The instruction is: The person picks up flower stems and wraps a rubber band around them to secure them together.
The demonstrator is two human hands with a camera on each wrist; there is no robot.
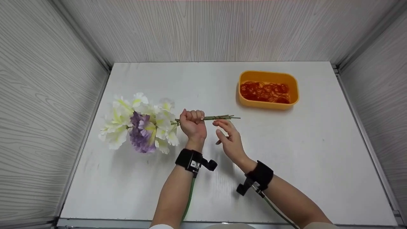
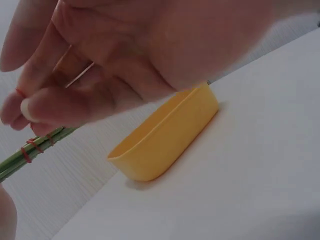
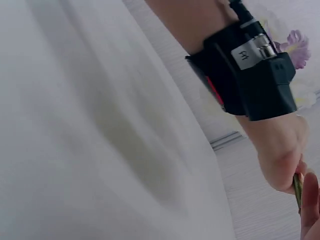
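Observation:
A bunch of white flowers [image 1: 119, 136] with a purple flower [image 1: 141, 133] among them is held sideways over the table, blooms to the left. My left hand [image 1: 194, 124] grips the green stems [image 1: 219, 117] below the blooms. At the stem ends on the right is my right hand [image 1: 231, 140], fingertips right at the stems and thumb apart from them. In the left wrist view, a thin red rubber band [image 2: 19, 93] is hooked over the curled fingers of the right hand [image 2: 110, 55]. Red rubber bands [image 2: 32, 146] also circle the stems beside those fingers.
A yellow plastic box [image 1: 268, 105] stands at the back right, with many loose red rubber bands [image 1: 264, 92] inside. Wood-grain panels [image 1: 219, 31] enclose the white table [image 1: 318, 165] at the back and both sides. A green cable [image 1: 189, 197] trails from each wrist camera.

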